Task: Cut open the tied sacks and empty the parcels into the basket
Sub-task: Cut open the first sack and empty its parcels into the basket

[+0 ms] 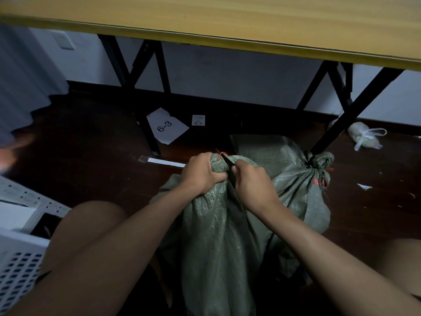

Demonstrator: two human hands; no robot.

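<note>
Sack in front: green sack (218,229) stands on the floor between the person's knees, its top bunched into a neck.
Left hand: left hand (200,173) is squeezed tight around the neck of this sack.
Right hand: right hand (252,183) is closed on a dark knife (229,164), just beside the left hand.
Knife: the thin blade points up at the top of the sack, next to the red tie (220,155).
Red tie: wound around the sack's neck, above the left hand.
Second sack: another green sack (305,185) sits right of the first sack and touches it, its top knotted shut with a bit of red string.
Basket: white basket (20,265) with little holes is to the left of the first sack, past the knee.
Paper: a white sheet marked 6-3 (167,125) lies on the floor behind the first sack.
Small bag: a tied plastic bag (362,136) lies far right, behind the second sack.
Surface: wood surface (227,19) on black legs stands above and behind the sacks.
</note>
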